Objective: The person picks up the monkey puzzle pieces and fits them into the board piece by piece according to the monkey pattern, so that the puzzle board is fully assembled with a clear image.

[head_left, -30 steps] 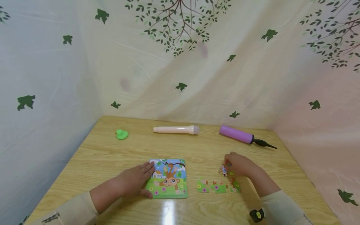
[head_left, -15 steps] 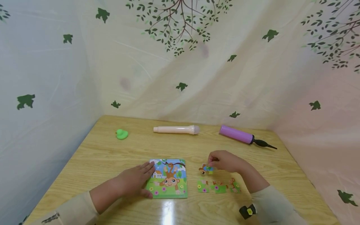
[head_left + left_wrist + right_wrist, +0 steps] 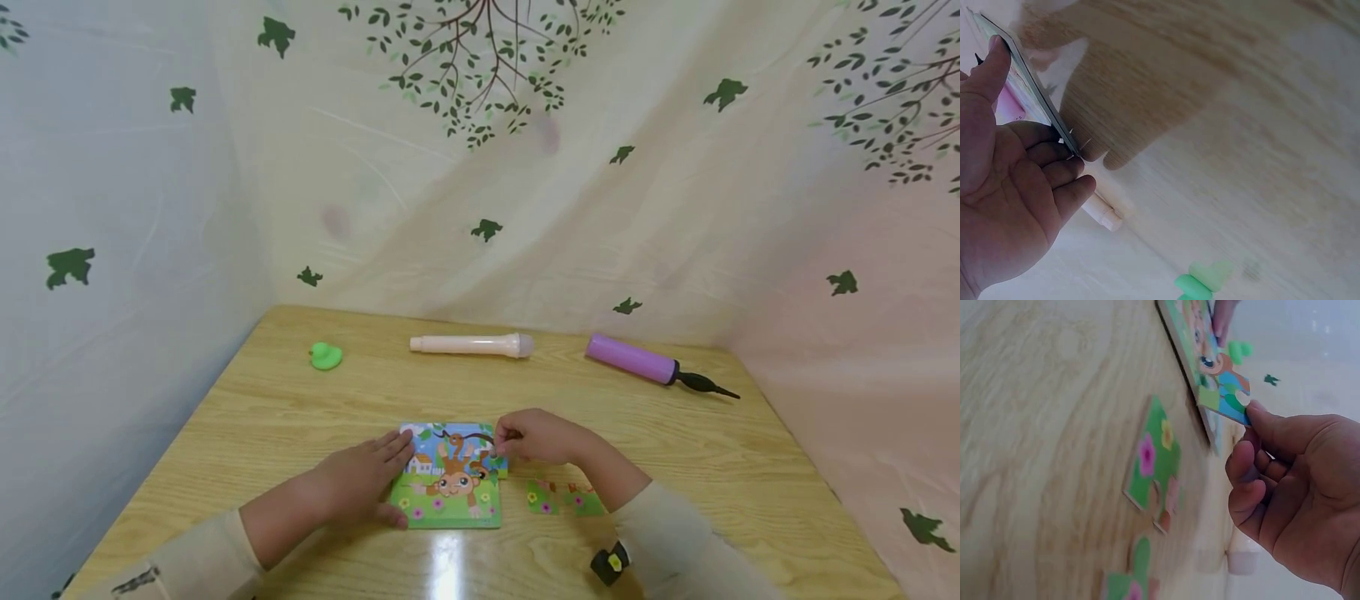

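While the left hand (image 3: pixel 358 483) lies spread along the left edge of the board (image 3: pixel 450 504), its fingers mostly straight and gripping nothing, the right hand (image 3: pixel 543 437) pinches a piece (image 3: pixel 1225 394) between thumb and finger, its other fingers curled in. The board lies flat on the counter (image 3: pixel 315 425), at the lower centre of the head view, and the left hand's touch probably keeps it from sliding. The piece overlaps the board's right edge; whether it touches cannot be told. Held by its rim, it leaves most of its print in sight, perhaps so it can be read against the monkey picture. Two loose pieces (image 3: pixel 542 497) lie right of the board, near enough to reach easily, while the duck (image 3: pixel 326 357), microphone (image 3: pixel 468 345) and pump (image 3: pixel 632 358) sit further up the frame, likely out of the way. Compared with half a second ago, the right hand and its piece have moved left to the board, and its forearm now covers the row's third piece; the left hand and board stay put.
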Demonstrator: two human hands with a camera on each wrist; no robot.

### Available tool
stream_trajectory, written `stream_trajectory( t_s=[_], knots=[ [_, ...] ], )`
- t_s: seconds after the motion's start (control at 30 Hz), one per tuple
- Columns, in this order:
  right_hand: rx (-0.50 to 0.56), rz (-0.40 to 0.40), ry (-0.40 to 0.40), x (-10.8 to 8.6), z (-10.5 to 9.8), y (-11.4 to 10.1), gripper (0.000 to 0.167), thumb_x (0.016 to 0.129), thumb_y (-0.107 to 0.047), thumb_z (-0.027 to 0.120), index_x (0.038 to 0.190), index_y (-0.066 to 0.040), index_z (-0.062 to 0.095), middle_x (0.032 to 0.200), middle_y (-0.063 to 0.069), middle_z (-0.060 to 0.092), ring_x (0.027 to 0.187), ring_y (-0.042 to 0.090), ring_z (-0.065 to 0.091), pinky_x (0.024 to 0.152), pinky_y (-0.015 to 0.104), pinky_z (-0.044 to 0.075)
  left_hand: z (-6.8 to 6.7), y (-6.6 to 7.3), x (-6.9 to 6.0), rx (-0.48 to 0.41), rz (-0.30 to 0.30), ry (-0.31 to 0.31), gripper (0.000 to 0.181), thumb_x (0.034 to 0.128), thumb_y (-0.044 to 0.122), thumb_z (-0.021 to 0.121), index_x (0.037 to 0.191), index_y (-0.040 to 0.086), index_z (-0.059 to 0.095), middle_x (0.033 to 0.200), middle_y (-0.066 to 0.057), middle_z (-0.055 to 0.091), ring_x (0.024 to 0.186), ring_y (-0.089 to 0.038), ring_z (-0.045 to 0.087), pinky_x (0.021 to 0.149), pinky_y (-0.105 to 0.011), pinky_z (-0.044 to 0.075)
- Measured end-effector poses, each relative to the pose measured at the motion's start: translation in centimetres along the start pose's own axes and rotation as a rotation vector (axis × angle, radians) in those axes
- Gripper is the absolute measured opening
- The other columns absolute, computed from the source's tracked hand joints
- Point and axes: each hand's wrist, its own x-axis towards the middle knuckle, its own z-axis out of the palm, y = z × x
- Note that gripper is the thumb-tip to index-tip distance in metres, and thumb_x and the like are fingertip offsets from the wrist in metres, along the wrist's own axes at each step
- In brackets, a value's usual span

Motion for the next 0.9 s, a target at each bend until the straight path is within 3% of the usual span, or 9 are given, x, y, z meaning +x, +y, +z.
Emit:
stream_trajectory(
  t_s=[0.3,0.37,0.53,0.63,0.9],
  knots=[
    [-0.107,0.002,0.065,1.6,1.5,-1.1,0.01,0.098,-0.023,0.062,0.091,-0.017,0.067,0.08,-0.007,0.063,0.065,0.007,0.051,0.059,0.023,0.046,0.1,-0.1,0.1,0.001,0.002,0.002,0.101,0.0824,0.069,0.059,0.153,0.003,0.03,0.162,-0.013,0.023,0.15,-0.031,0.021,0.12,-0.045,0.028],
    [-0.18,-0.005,0.089,1.6,1.7,-1.3,0.009,0.096,-0.027,0.065,0.094,-0.018,0.066,0.083,-0.01,0.061,0.07,0.006,0.052,0.063,0.024,0.047,0.1,-0.1,0.1,0.002,0.0,-0.001,0.101,0.0824,0.069,0.059,0.153,0.004,0.029,0.162,-0.013,0.023,0.15,-0.031,0.021,0.12,-0.045,0.028],
    [-0.405,-0.048,0.109,1.3,2.5,-1.9,0.032,0.087,-0.044,0.072,0.108,-0.021,0.066,0.096,-0.01,0.056,0.085,0.005,0.054,0.076,0.023,0.051,0.1,-0.1,0.1,0.002,0.002,-0.001,0.101,0.0823,0.069,0.059,0.153,0.003,0.03,0.162,-0.014,0.023,0.15,-0.031,0.021,0.12,-0.045,0.027],
    [-0.502,-0.069,0.103,1.1,3.2,-2.6,0.034,0.085,-0.047,0.073,0.109,-0.023,0.067,0.099,-0.009,0.056,0.089,0.006,0.054,0.077,0.023,0.051,0.1,-0.1,0.1,0.003,0.003,0.002,0.101,0.0821,0.069,0.059,0.153,0.002,0.03,0.162,-0.014,0.024,0.149,-0.032,0.022,0.12,-0.045,0.027],
    [-0.593,-0.079,0.112,1.0,4.1,-3.1,0.03,0.086,-0.046,0.072,0.107,-0.026,0.067,0.102,-0.01,0.056,0.093,0.007,0.053,0.08,0.025,0.051,0.2,-0.2,0.2,-0.004,0.0,0.002,0.102,0.0816,0.069,0.06,0.153,0.003,0.03,0.162,-0.014,0.024,0.149,-0.032,0.022,0.12,-0.045,0.028]
  ],
)
